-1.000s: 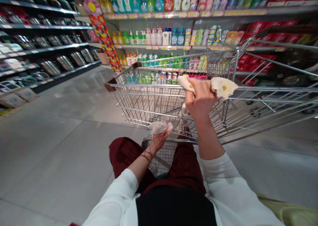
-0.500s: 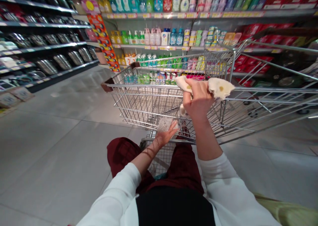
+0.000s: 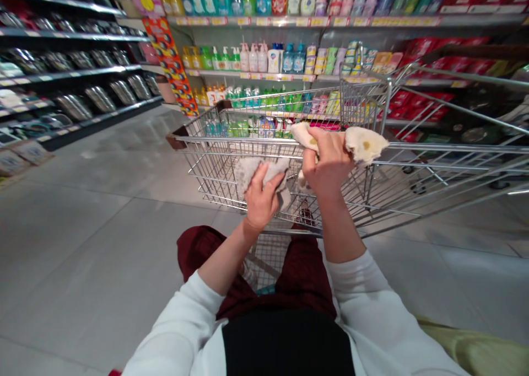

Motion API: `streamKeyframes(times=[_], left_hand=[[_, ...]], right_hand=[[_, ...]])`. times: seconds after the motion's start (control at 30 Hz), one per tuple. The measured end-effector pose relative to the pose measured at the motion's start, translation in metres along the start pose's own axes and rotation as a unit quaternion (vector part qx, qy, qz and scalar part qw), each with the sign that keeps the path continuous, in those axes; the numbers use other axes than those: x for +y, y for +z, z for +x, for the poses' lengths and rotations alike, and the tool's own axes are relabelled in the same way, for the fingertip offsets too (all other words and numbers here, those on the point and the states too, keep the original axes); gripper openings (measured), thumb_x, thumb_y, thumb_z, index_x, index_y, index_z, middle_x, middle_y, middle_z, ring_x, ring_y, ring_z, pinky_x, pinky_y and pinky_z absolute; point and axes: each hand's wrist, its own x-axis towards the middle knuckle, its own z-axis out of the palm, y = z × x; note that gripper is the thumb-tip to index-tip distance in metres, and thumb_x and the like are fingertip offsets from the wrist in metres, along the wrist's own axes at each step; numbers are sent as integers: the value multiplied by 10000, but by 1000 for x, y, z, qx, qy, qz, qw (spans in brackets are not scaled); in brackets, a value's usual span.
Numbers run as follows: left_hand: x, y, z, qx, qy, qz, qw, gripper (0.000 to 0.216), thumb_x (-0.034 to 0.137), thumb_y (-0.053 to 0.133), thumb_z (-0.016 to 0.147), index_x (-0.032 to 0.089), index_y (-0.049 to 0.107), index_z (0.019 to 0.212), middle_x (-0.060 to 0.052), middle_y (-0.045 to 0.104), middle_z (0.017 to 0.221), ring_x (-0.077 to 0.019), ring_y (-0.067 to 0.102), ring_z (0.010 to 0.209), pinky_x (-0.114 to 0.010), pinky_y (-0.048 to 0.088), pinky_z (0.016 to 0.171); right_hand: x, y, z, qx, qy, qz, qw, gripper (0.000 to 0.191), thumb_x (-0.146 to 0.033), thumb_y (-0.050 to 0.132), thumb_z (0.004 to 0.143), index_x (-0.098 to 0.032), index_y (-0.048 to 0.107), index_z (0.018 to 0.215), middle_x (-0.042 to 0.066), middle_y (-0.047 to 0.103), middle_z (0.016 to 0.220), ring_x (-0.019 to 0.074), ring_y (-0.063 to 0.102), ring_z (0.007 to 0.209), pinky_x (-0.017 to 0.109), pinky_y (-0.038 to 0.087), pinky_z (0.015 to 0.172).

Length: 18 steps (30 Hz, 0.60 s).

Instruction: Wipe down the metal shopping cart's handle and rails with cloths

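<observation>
My left hand (image 3: 261, 202) holds a grey, speckled cloth (image 3: 247, 173) against the near wire side of a metal shopping cart (image 3: 215, 169). Its fingers curve over the cloth, and part of the cloth hangs below them. Higher and to the right, my right hand (image 3: 329, 164) is closed around the cart's top rail with a cream cloth (image 3: 366, 144) under the fingers. That cloth has yellowish spots and sticks out on both sides of the fist. The rail inside the right fist is hidden.
Behind the cart, shelves (image 3: 256, 22) carry pump bottles and red packs. Metal pots (image 3: 74, 107) line a shelf on the left. Another cart's wire frame (image 3: 463, 108) extends to the right. My knees (image 3: 202, 249) are bent below the cart, over the tiled floor (image 3: 103, 243).
My left hand has moved up and slightly left with the grey cloth, from the cart's lower edge to its side wires. The right hand stays at the top rail.
</observation>
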Motion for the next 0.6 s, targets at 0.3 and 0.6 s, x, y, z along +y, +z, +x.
streamKeyframes(times=[0.3,0.6], left_hand=[[8,-11,130,-44,-37,13,998,536,562,303,1038,152,605,1207,-115,593,1272,-298,519,1306,-444,425,1082],[9,-18,127,-57,-63,28,996,471,597,344,1001,234,641,1041,-118,642,1122,-306,558,1186,-382,455,938]], right_hand=[[7,1,-15,-1,-43,-1,999,391,-146,412,923,-224,697,1180,62,709,1188,210,606,1166,391,448,1069],[29,32,-145,-73,-30,-96,992,381,-169,514,936,-275,734,1227,80,695,1285,218,618,1156,349,449,1055]])
